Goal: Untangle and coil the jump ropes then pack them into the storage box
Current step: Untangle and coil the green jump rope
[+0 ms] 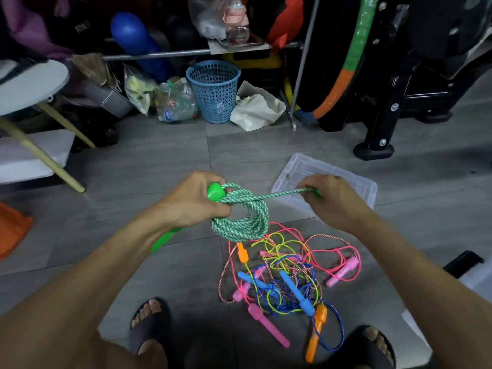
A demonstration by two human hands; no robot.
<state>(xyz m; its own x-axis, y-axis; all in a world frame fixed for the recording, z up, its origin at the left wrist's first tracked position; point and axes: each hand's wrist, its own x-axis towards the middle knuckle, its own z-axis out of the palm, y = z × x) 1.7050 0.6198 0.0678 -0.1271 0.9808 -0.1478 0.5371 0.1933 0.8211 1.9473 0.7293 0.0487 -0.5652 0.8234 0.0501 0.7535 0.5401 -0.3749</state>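
My left hand [194, 199] grips a green jump rope handle together with several coiled loops of the green-and-white braided rope [241, 222], which hang below the hand. A straight length of that rope runs right to my right hand [332, 197], which pinches its end. A clear plastic storage box [356, 179] lies on the floor behind my right hand and holds nothing. On the floor below the coil lies a tangled pile of jump ropes [282, 278] with pink, blue and orange handles and pink, yellow and blue cords.
Grey tiled floor all round. My two sandalled feet [149, 323] stand at the bottom edge. A blue mesh basket [213, 89], bags and bottles crowd the back. Black gym equipment [386, 123] stands at the right, a stool's wooden legs [40, 155] at the left.
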